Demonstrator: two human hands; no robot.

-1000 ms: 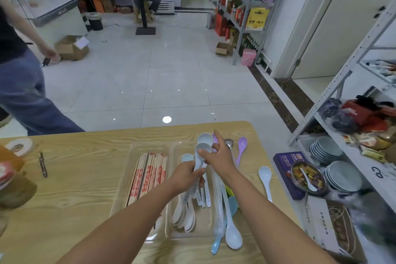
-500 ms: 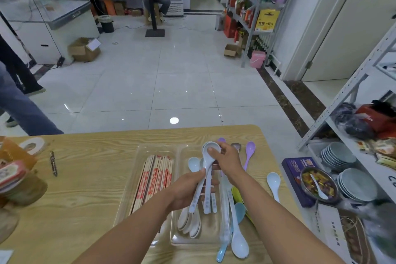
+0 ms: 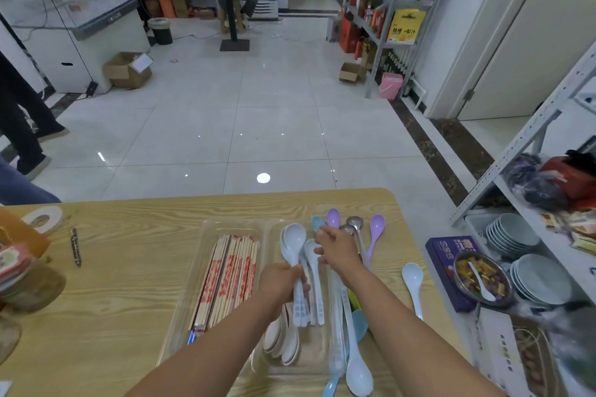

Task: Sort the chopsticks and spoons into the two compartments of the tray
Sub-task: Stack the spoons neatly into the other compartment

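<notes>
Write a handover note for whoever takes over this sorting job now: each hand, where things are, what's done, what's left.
Left hand grips a bundle of pale spoons over the tray's right compartment.
Right hand hovers near the purple spoons beyond the tray; grip unclear.
Done: chopsticks lie in the left compartment, stacked spoons in the right.
Left: the bundle, purple spoons, metal spoon, white spoon on the table.

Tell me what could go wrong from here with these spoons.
The left hand grips a bundle of spoons by the handles; one could slip out. The right hand reaches over long spoons lying along the tray and its right rim; the arm might knock them off.
</notes>
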